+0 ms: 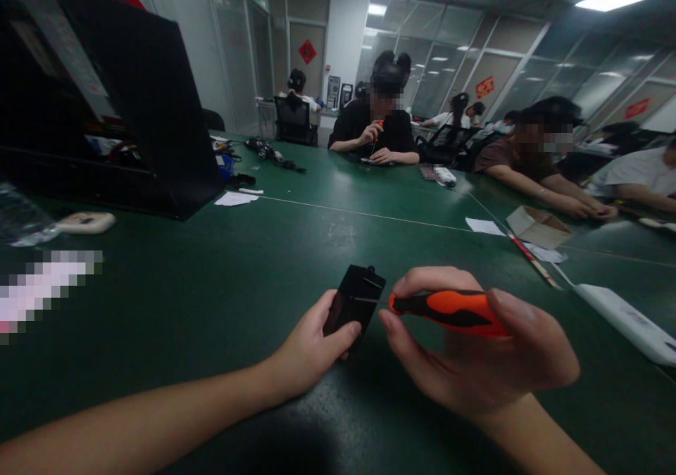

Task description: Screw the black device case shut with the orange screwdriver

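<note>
My left hand (311, 348) grips a small flat black device (355, 299) by its near end, thumb on its front face, holding it just above the green table (211, 299). My right hand (475, 355) is wrapped around the orange and black handle of a screwdriver (451, 309), whose tip end points left toward the black device. The blade itself is hidden between the two. Both hands are close together at the table's near edge.
A large black case (105, 102) stands at the left with a white object (87, 222) before it. A white power strip (628, 320), a small cardboard box (539, 225) and paper slips lie at the right. Several other people sit at the far side.
</note>
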### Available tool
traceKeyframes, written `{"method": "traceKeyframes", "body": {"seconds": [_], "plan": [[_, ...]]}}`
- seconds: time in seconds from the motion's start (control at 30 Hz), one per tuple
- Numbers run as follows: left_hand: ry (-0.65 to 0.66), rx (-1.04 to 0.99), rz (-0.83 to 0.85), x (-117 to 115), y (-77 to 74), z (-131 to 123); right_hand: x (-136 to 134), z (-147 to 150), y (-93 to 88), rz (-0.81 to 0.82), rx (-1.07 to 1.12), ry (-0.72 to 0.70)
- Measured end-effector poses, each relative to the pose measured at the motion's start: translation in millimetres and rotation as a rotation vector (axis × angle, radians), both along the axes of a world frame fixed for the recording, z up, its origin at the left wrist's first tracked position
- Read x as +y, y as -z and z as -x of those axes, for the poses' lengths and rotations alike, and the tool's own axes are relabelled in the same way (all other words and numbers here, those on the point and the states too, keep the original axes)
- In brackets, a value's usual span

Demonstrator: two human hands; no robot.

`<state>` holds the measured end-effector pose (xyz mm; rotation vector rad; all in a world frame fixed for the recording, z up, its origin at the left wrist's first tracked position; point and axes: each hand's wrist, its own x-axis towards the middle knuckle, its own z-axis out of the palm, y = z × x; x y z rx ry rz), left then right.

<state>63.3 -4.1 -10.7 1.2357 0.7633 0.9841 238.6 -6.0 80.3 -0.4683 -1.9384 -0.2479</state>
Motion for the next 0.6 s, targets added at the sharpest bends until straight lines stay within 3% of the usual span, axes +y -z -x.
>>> {"method": "traceKeyframes", "body": {"seconds": [0.13,0.33,0.6], "plan": [[0.01,-0.016,0.011,0.1,-0.8,0.3,-2.6,0.5,-2.7,0.07,-0.013,-0.02],[0.032,0.026,-0.02,-1.8,4.7,1.2,-1.5,3.4,-1.4,-0.002,0.076,0.034],[-0.014,0.004,0.0,-0.6,6.9,0.8,-3.8,5.1,-4.4,0.034,0.05,0.016]]}}
